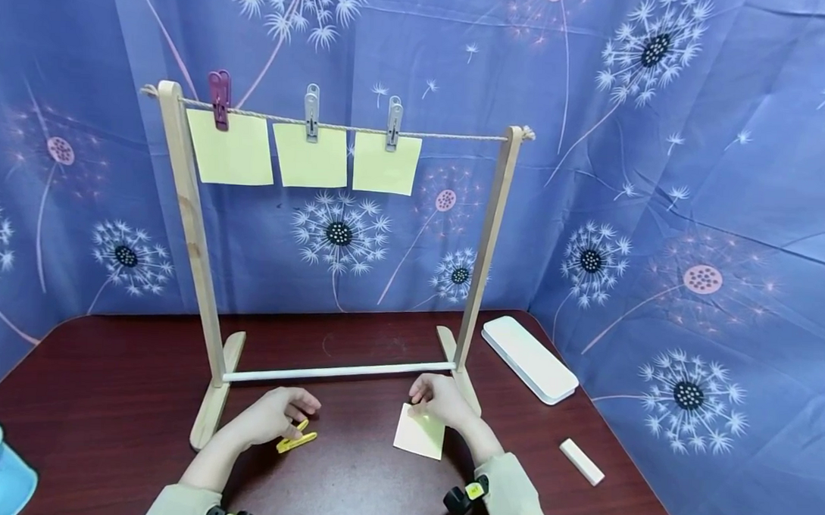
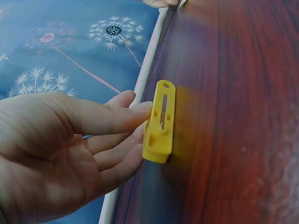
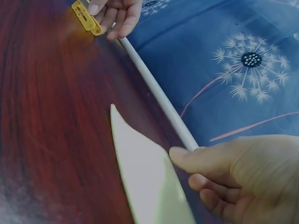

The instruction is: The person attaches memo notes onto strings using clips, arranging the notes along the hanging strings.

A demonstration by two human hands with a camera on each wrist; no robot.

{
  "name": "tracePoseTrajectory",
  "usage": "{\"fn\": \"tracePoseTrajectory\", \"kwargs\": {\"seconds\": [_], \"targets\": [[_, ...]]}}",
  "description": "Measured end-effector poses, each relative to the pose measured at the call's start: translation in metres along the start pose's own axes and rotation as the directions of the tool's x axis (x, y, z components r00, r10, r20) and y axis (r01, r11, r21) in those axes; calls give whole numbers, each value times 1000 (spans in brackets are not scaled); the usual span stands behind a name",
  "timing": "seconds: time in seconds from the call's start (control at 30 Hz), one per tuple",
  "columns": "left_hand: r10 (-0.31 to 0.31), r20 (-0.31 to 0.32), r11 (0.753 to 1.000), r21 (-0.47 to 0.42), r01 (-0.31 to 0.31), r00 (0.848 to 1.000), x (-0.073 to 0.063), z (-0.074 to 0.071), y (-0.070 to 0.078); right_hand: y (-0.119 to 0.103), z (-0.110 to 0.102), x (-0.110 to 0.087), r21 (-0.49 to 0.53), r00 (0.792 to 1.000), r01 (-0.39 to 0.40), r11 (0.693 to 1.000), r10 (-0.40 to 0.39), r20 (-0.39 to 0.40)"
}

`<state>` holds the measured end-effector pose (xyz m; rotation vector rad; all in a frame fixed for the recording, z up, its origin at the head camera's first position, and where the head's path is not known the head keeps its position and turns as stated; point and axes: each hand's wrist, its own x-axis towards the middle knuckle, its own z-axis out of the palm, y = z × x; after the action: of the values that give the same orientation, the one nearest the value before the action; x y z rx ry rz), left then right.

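Observation:
My left hand (image 1: 270, 417) pinches a yellow clothespin (image 2: 160, 123) between its thumb and fingers, low over the table in front of the wooden stand. To the right, my right hand (image 1: 446, 403) holds a pale yellow paper sheet (image 1: 420, 436) by its upper edge, thumb on one face. In the right wrist view the sheet (image 3: 147, 172) bends slightly. Above both hands, three similar sheets hang from a string (image 1: 458, 136): the left one (image 1: 235, 156) under a dark pink clothespin (image 1: 219, 99), the other two under grey clothespins (image 1: 311, 111).
The wooden stand (image 1: 193, 242) has two posts and a white lower bar (image 1: 340, 373). A white case (image 1: 530, 360) lies at the back right, a small white block (image 1: 581, 462) nearer. At the left edge stands a light blue container (image 1: 2, 482). Patterned blue cloth (image 1: 661, 183) surrounds the table.

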<state>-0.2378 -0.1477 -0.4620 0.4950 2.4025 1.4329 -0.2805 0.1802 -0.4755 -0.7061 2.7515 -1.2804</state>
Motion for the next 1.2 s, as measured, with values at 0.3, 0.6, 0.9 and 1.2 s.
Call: {"fn": "tracePoseTrajectory", "kwargs": {"seconds": [0.3, 0.6, 0.9, 1.2], "targets": [[-23, -112, 972, 231, 49, 993, -3, 1, 3, -12, -19, -6, -107, 961, 179, 978, -151, 230], [-73, -111, 955, 278, 101, 991, -6, 6, 6, -5, -20, -9, -268, 923, 284, 921, -187, 336], [-77, -125, 953, 284, 109, 989, -5, 9, 8, -6, -17, -11, -295, 926, 251, 922, -139, 352], [-99, -143, 950, 281, 136, 985, -3, 9, 6, -3, -13, -11, -316, 925, 257, 913, -138, 354]]}}
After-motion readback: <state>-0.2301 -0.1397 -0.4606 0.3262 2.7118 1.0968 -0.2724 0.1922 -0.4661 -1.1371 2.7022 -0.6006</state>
